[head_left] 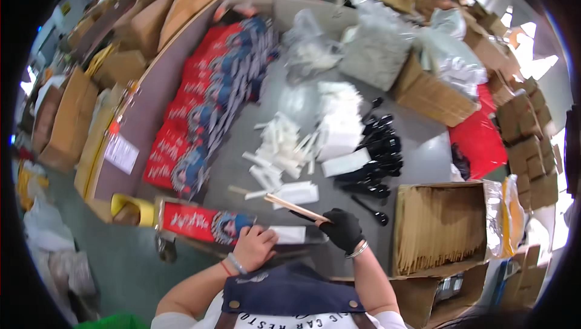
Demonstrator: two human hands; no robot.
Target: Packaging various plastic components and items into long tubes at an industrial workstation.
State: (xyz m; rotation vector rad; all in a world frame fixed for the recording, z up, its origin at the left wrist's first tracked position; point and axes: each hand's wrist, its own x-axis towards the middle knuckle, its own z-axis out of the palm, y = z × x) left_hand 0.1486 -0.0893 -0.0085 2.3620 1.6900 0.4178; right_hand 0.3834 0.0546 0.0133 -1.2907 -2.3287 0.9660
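Black-gloved right hand (342, 229) near table edge (315, 250)

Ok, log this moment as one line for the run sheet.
left hand: bare, pressing red packet | right hand: black glove, grip on chopsticks | nearby: white sleeves, black spoons, box of chopsticks

I wear a black glove and silver bangle on my right hand (342, 230), a red cord and pale band at my bare left hand (254, 247), plus a navy apron over white.
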